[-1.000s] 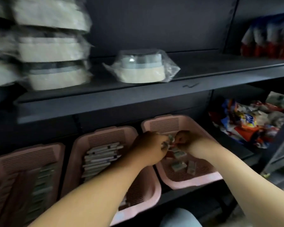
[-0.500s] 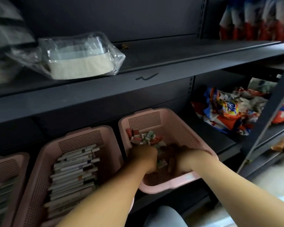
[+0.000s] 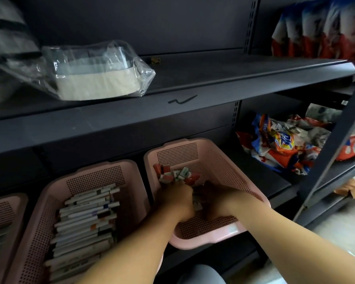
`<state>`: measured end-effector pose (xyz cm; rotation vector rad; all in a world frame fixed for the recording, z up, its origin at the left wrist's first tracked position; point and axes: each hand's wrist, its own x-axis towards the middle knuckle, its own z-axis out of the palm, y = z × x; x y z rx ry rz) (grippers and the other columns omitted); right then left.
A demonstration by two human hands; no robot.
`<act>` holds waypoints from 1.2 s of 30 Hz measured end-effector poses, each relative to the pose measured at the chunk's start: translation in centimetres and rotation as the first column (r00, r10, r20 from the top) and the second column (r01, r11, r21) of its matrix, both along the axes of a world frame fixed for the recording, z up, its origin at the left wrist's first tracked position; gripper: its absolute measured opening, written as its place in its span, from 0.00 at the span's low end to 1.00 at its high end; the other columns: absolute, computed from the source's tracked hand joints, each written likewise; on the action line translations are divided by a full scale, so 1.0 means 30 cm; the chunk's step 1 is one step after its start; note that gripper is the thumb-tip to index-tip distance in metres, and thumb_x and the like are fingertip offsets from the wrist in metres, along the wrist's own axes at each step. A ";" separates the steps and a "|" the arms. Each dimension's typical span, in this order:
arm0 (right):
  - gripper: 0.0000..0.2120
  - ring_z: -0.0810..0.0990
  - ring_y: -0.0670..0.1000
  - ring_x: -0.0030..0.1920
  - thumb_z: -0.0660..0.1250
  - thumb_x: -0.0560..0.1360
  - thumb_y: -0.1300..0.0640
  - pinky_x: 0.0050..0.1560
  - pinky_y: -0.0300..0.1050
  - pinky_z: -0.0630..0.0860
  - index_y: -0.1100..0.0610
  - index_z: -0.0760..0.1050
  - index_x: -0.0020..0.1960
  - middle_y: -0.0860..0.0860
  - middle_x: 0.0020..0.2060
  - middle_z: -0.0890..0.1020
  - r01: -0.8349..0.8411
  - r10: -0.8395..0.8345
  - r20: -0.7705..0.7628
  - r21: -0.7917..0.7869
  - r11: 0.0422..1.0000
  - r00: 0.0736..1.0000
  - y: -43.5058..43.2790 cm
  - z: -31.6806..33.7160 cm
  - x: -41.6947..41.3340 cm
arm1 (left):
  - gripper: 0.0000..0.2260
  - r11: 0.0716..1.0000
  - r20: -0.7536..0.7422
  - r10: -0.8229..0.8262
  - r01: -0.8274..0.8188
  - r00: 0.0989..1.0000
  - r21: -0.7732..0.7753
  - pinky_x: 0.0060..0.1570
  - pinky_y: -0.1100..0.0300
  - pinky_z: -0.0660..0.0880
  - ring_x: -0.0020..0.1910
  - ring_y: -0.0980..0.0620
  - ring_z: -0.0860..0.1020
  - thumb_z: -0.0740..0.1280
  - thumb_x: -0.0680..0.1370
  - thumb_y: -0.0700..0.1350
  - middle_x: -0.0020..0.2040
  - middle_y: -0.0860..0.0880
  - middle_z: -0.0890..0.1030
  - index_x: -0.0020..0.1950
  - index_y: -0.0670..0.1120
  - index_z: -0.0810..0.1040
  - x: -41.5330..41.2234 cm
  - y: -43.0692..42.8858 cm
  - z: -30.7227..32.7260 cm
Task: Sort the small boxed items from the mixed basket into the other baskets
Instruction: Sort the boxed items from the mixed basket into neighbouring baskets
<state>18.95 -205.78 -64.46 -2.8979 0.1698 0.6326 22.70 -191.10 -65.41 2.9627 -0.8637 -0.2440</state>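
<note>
The dark metal shelving (image 3: 193, 111) sets the layout: its lowest shelf carries three pink baskets side by side, near enough for you to reach down into them from above. The left basket (image 3: 4, 206) is cut off by the frame edge. The middle basket (image 3: 94, 173) holds long flat boxes (image 3: 84, 218) stacked on edge in one row, which I judge to be a finished, sorted lot. The mixed basket (image 3: 223, 236) sits rightmost, its near rim overhanging the shelf edge, probably pulled out for easier access.

To the right, soft detergent bags (image 3: 279, 144) slump in a heap, and more packets (image 3: 320, 27) stand on the upper shelf. A plastic-wrapped container (image 3: 96, 78) lies on that upper shelf at left.

Your left hand (image 3: 177, 199) and right hand (image 3: 217, 201) are both down inside the mixed basket, knuckles up, fingers curled into the contents; I cannot tell whether either is grasping a box. The small boxed items (image 3: 175, 174), red, green and white, lie piled at the far left of that basket, just beyond your left hand, with one more showing between your hands.

As for writing, the bags carry a large blue logo on orange, too blurred to read. A scribbled mark (image 3: 182, 99) sits on the shelf's front edge. The print on the boxes is too small to make out.
</note>
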 end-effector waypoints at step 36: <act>0.27 0.75 0.52 0.61 0.76 0.72 0.50 0.60 0.48 0.72 0.47 0.71 0.68 0.49 0.61 0.77 0.046 -0.047 -0.031 -0.020 0.999 0.998 -0.062 -0.052 0.005 | 0.09 0.990 -0.120 -0.136 0.130 0.983 -0.061 0.39 0.57 0.75 0.41 0.52 0.80 0.76 0.73 0.54 0.40 0.52 0.81 0.44 0.50 0.82 -0.002 0.006 0.036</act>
